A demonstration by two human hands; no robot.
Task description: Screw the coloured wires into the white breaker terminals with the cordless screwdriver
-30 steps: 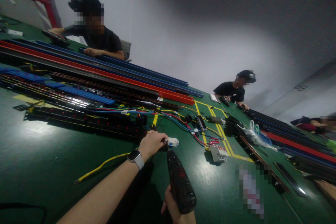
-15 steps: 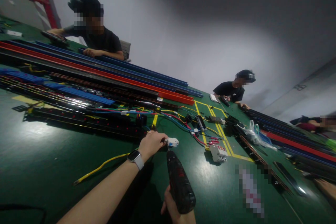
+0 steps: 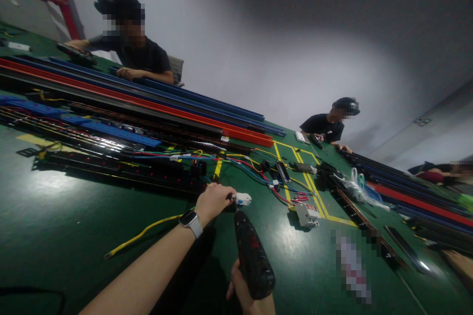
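My left hand (image 3: 216, 200), with a watch on its wrist, is closed on a small white electrical block (image 3: 243, 199) with a blue patch. In my right hand (image 3: 242, 280) is a black and red cordless drill (image 3: 254, 255), tilted so that its bit meets the near left end of the block. My right fingers are partly hidden behind the drill. A yellow wire (image 3: 148, 229) runs from beneath my left wrist to a loose end on the green table. Red, blue and yellow wires (image 3: 254, 173) lie beyond the block.
A grey circuit breaker (image 3: 307, 214) stands right of the drill. Long black rails (image 3: 121, 173) and orange and blue channels (image 3: 254, 136) lie across the green table (image 3: 88, 216). Two co-workers (image 3: 148, 56) sit opposite. Another person's arm (image 3: 458, 263) shows at the right edge.
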